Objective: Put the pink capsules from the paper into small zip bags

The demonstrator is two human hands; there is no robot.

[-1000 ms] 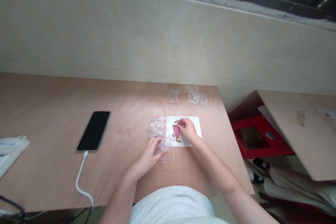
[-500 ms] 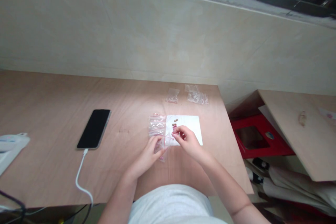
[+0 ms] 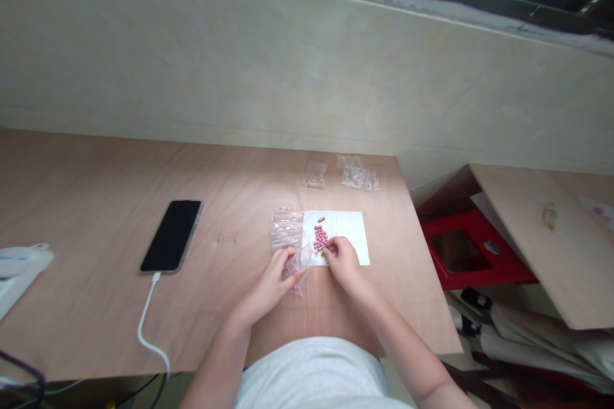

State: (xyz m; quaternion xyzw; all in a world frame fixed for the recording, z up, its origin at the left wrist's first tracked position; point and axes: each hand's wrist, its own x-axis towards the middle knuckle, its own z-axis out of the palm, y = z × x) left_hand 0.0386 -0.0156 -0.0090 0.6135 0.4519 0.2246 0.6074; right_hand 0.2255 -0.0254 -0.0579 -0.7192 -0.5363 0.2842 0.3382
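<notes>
On a sheet of white paper (image 3: 348,233) lies a cluster of pink beads (image 3: 320,238), with small gold capsule-shaped pieces (image 3: 321,220) above and below it. My right hand (image 3: 343,259) is at the cluster's lower right, thumb and finger pinched at a small gold piece (image 3: 321,248). My left hand (image 3: 281,273) is closed on a small clear zip bag (image 3: 298,289) with some pink inside. A thin pink line, either a cord or a bag seal, runs from the left fingers toward the paper. Other clear zip bags (image 3: 288,225) lie flat beside the paper.
More small clear bags (image 3: 359,177) lie at the back right of the wooden desk (image 3: 230,332). A black phone (image 3: 171,236) with a white cable (image 3: 146,316) is on the left, near a white power strip (image 3: 22,271). To the right stands a cabinet (image 3: 527,236) holding a red item.
My right hand has moved down and slightly right, uncovering the pink beads. It now pinches beside the lower gold pieces. My left hand has stayed almost still.
</notes>
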